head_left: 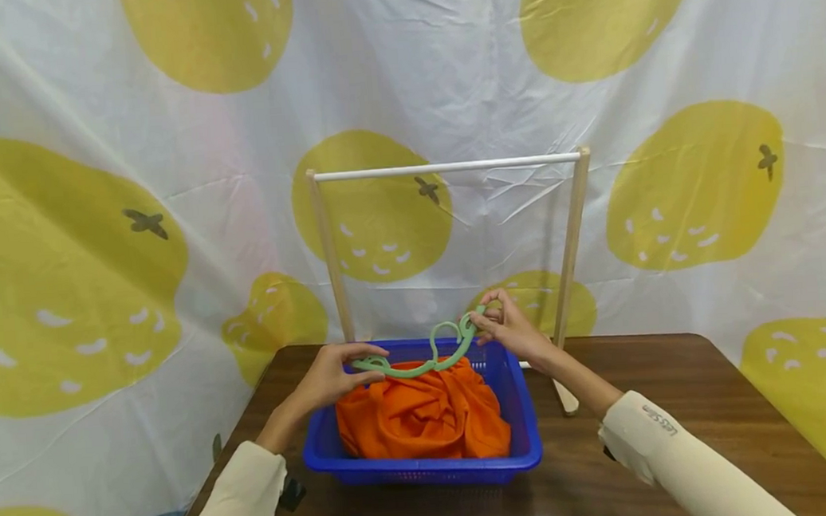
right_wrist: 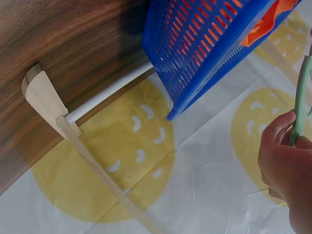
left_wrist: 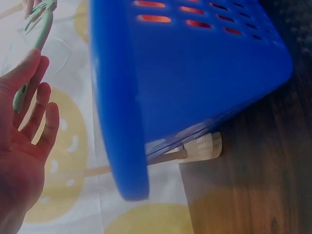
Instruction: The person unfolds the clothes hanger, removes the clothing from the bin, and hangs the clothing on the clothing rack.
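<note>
Green hanger (head_left: 436, 365) is above the orange cloth (head_left: 425, 425) in the blue basket (head_left: 420, 467), pinched by the left hand (head_left: 335, 375) at nine o'clock and by the right hand (head_left: 513, 334) at two o'clock. Light, even grips probably steady it best.

head: high, facing forward-down | wrists: close, tilted | shared: blue basket (head_left: 428, 468)

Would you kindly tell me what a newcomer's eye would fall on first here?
Probably the orange cloth heaped in the blue basket on the table. Above it, the left hand and right hand hold a green hanger by its ends. Behind stands a rack, before a fruit-patterned backdrop.
</note>
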The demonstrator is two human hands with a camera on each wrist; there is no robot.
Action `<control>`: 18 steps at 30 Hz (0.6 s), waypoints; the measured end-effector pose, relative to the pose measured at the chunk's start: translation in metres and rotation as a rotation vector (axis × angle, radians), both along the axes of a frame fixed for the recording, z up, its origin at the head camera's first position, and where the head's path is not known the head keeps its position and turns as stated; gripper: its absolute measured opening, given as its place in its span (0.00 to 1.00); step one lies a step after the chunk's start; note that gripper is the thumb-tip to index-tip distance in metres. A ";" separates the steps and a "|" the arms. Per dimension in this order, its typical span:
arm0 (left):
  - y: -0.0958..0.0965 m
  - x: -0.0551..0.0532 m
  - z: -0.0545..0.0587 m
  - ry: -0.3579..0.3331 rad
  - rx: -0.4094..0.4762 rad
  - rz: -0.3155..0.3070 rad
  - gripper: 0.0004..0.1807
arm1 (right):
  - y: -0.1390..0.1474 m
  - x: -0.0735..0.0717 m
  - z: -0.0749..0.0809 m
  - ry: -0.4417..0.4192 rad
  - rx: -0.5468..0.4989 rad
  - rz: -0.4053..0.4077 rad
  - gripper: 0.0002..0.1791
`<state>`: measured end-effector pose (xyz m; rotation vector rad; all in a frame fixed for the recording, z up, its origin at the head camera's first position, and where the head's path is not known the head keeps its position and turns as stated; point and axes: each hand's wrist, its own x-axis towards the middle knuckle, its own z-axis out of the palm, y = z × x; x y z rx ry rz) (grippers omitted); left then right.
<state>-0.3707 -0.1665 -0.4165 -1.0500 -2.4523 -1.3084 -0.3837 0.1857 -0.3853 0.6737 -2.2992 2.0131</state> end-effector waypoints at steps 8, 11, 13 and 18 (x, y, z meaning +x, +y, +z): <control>-0.004 -0.001 -0.003 -0.003 0.073 0.032 0.18 | 0.010 -0.001 -0.002 0.028 0.040 0.010 0.17; -0.006 -0.001 -0.005 -0.003 0.092 0.053 0.19 | 0.016 0.000 -0.005 0.061 0.102 0.053 0.22; -0.008 0.000 -0.005 -0.019 0.102 0.065 0.19 | 0.019 0.000 -0.007 0.076 0.147 0.076 0.24; -0.011 0.001 -0.004 -0.050 0.119 0.077 0.20 | 0.023 0.002 -0.012 0.067 0.240 0.107 0.23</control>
